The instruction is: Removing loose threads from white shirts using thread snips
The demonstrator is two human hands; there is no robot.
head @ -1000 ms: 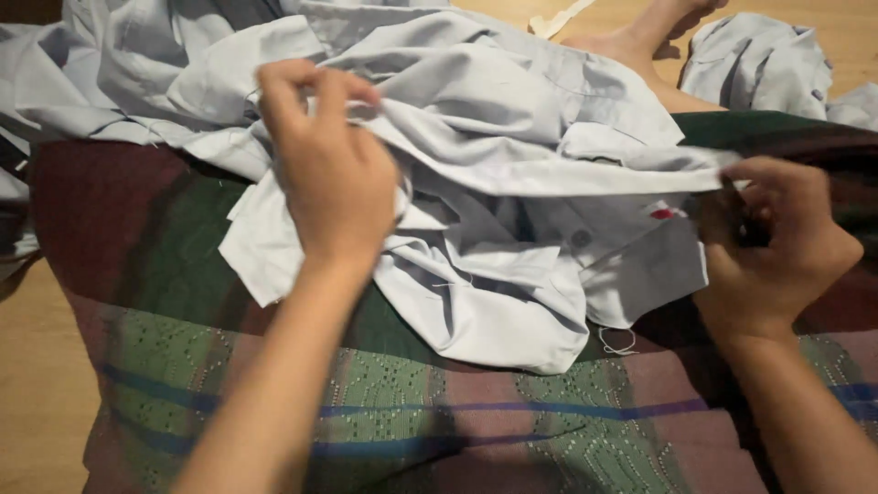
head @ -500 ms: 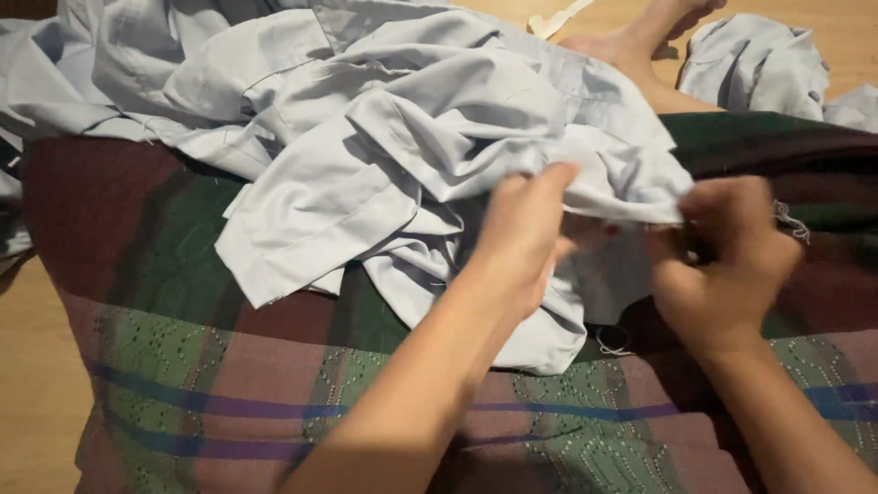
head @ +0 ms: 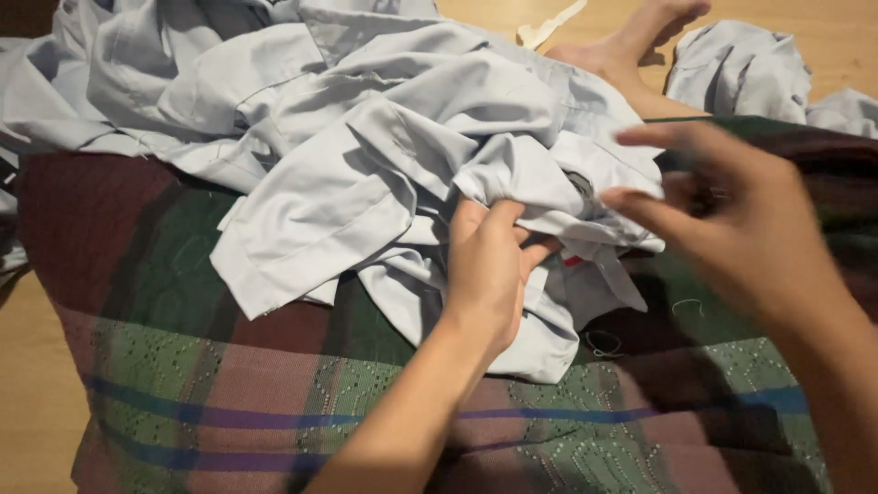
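Wooden flooring [head: 27, 366] is covered by a plaid cloth [head: 229, 384]. Crumpled pale-grey fabric [head: 366, 174], heaped toward the cloth's far edge, is gripped by the left hand [head: 489, 274]. The right hand [head: 732, 220], blurred, is held open above it. Nothing is seen folded; another grey piece [head: 732, 64] lies beyond.

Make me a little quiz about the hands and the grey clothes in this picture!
1. True or false: the left hand is gripping a fold of the pale grey garment.
2. What lies under the garment? A) a bare metal tray B) a plaid cloth in maroon and green C) a white towel
3. Fill in: the right hand is blurred, its fingers spread and ____ the garment's edge.

Key
1. True; its fingers are tucked into the bunched fabric.
2. B; the floor beside it is wooden.
3. Near; whether it touches cannot be told through the blur.
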